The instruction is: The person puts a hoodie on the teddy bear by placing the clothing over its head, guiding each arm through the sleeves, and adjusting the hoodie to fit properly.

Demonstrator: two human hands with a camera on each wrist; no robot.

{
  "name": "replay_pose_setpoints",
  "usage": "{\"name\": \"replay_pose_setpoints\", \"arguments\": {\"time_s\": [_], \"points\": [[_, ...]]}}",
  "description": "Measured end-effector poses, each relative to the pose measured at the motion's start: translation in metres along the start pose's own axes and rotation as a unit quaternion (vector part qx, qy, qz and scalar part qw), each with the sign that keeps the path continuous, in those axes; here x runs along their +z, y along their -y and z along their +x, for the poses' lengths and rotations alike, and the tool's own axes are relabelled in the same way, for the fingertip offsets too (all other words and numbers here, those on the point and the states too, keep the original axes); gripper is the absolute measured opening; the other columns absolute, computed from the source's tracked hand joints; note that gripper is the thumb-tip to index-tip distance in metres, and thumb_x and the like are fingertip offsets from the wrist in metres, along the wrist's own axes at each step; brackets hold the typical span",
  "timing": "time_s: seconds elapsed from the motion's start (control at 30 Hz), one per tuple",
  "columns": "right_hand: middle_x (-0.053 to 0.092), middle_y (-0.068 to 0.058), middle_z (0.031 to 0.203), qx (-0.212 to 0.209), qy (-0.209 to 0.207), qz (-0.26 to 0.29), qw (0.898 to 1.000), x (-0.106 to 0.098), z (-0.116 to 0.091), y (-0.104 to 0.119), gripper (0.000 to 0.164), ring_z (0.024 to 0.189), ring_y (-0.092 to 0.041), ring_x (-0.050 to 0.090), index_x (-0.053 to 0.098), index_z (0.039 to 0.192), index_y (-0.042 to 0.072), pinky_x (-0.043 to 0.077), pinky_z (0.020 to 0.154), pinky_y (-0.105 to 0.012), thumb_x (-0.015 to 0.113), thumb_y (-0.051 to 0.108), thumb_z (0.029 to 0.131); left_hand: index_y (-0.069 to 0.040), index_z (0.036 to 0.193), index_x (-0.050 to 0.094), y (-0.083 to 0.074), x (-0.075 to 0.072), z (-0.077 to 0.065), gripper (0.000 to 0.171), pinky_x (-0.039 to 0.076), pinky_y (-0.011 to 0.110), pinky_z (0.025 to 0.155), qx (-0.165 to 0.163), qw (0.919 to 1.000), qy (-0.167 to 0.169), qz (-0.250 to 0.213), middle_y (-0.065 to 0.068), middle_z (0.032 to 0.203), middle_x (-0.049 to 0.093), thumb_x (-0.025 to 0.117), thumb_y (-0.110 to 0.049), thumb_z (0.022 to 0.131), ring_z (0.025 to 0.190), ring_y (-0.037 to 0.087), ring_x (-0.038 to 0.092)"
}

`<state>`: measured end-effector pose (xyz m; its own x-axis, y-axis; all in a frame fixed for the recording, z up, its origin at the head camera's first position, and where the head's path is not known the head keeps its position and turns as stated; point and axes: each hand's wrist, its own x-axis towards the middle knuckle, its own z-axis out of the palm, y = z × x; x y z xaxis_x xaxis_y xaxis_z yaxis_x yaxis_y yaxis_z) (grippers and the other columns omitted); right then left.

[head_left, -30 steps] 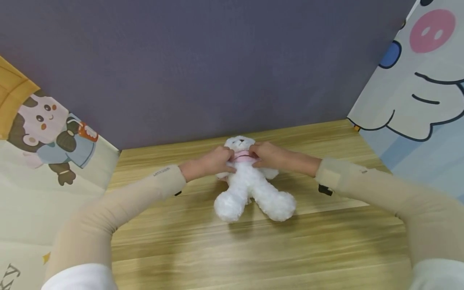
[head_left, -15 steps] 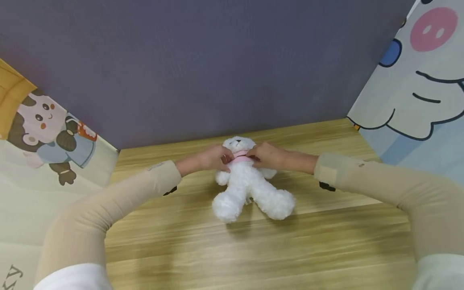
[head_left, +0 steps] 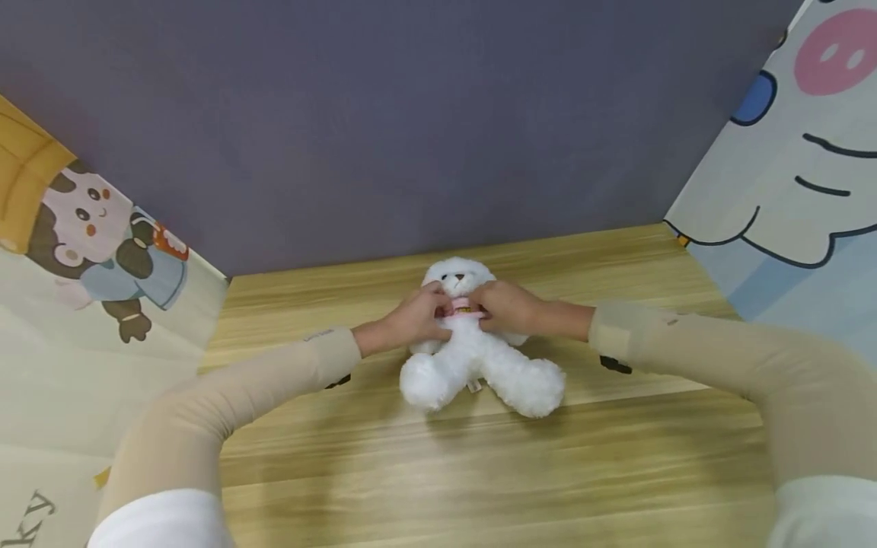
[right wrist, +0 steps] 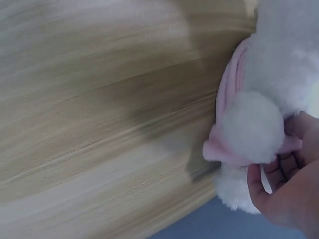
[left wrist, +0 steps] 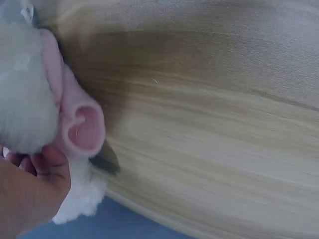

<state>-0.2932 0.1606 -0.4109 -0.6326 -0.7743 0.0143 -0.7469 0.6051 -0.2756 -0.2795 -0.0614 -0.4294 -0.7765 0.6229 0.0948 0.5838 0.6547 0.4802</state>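
A white plush teddy bear (head_left: 469,344) lies on its back with head toward the wall and legs spread. A pink garment (head_left: 463,306) is bunched around its neck and chest, with a small lettered patch at the front. My left hand (head_left: 413,313) grips the garment's edge at the bear's left-hand side in view, thumb low on the chest. Opposite, my right hand (head_left: 512,307) pinches the other edge close below the chin. In the left wrist view, a pink sleeve-like opening (left wrist: 85,127) shows beside the bear. Pink cloth (right wrist: 230,82) also runs under the bear in the right wrist view.
The bear lies on a wood-grain tabletop (head_left: 493,472). Behind it rises a dark grey-purple wall (head_left: 438,129). Cartoon-printed panels stand at the left (head_left: 82,365) and right (head_left: 788,198).
Both hands have shifted slightly down the bear's chest. The bear's face shows more fully between them, and the lettered patch on the pink garment has come into sight.
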Motion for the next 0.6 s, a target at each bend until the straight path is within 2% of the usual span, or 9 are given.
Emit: {"name": "replay_pose_setpoints", "arguments": {"time_s": [0.17, 0.27, 0.33, 0.37, 0.43, 0.53, 0.6], "points": [[0.061, 0.000, 0.074, -0.013, -0.023, -0.072, 0.997, 0.004, -0.002, 0.012, 0.023, 0.067, -0.015, 0.052, 0.059, 0.072, 0.016, 0.049, 0.056, -0.036, 0.078, 0.005, 0.081, -0.007, 0.089, 0.074, -0.013, 0.002, -0.004, 0.011, 0.046, 0.028, 0.064, 0.012, 0.9978, 0.026, 0.060, 0.004, 0.091, 0.061, 0.079, -0.008, 0.079, 0.077, 0.014, 0.051], [0.060, 0.001, 0.074, -0.030, -0.026, -0.076, 0.996, 0.002, -0.004, 0.015, 0.026, 0.068, -0.014, 0.052, 0.058, 0.073, 0.017, 0.049, 0.056, -0.036, 0.079, 0.003, 0.080, -0.009, 0.094, 0.075, -0.016, -0.003, -0.009, 0.010, 0.046, 0.027, 0.066, 0.022, 0.9966, 0.041, 0.068, 0.001, 0.091, 0.064, 0.078, -0.009, 0.084, 0.077, 0.012, 0.051], [0.059, 0.002, 0.077, -0.060, -0.004, -0.056, 0.997, -0.003, -0.007, 0.013, 0.024, 0.072, -0.014, 0.052, 0.060, 0.078, 0.017, 0.050, 0.059, -0.035, 0.080, 0.003, 0.080, -0.008, 0.099, 0.074, -0.015, -0.011, -0.013, 0.013, 0.046, 0.026, 0.067, 0.030, 0.9960, 0.066, 0.052, 0.001, 0.093, 0.063, 0.078, -0.011, 0.087, 0.078, 0.012, 0.051], [0.061, 0.002, 0.082, -0.080, 0.012, -0.043, 0.996, -0.007, -0.009, 0.011, 0.022, 0.076, -0.014, 0.054, 0.064, 0.084, 0.016, 0.051, 0.063, -0.035, 0.080, 0.002, 0.079, -0.007, 0.104, 0.074, -0.013, -0.015, -0.015, 0.018, 0.046, 0.026, 0.068, 0.038, 0.9946, 0.087, 0.042, 0.001, 0.096, 0.061, 0.078, -0.011, 0.088, 0.080, 0.013, 0.051], [0.066, 0.000, 0.096, -0.123, 0.057, -0.013, 0.991, -0.016, -0.015, 0.006, 0.030, 0.089, -0.017, 0.058, 0.069, 0.101, 0.012, 0.053, 0.077, -0.037, 0.081, 0.001, 0.076, -0.003, 0.114, 0.070, -0.009, -0.026, -0.019, 0.025, 0.047, 0.026, 0.071, 0.053, 0.9882, 0.143, 0.014, 0.004, 0.101, 0.058, 0.074, -0.007, 0.089, 0.083, 0.017, 0.053], [0.064, -0.008, 0.127, -0.166, 0.134, 0.031, 0.976, -0.031, -0.026, -0.004, 0.060, 0.119, -0.027, 0.056, 0.063, 0.130, 0.003, 0.047, 0.102, -0.044, 0.082, 0.000, 0.073, 0.003, 0.130, 0.060, -0.001, -0.042, -0.025, 0.046, 0.052, 0.025, 0.081, 0.068, 0.9716, 0.224, -0.031, 0.010, 0.119, 0.054, 0.068, 0.004, 0.085, 0.100, 0.022, 0.058], [0.057, -0.011, 0.140, -0.175, 0.158, 0.039, 0.971, -0.036, -0.032, -0.010, 0.075, 0.132, -0.033, 0.048, 0.055, 0.140, 0.001, 0.040, 0.111, -0.048, 0.086, 0.002, 0.071, 0.004, 0.136, 0.055, 0.003, -0.048, -0.028, 0.056, 0.054, 0.026, 0.089, 0.074, 0.9641, 0.250, -0.052, 0.014, 0.128, 0.050, 0.071, 0.008, 0.082, 0.111, 0.027, 0.059]]}}
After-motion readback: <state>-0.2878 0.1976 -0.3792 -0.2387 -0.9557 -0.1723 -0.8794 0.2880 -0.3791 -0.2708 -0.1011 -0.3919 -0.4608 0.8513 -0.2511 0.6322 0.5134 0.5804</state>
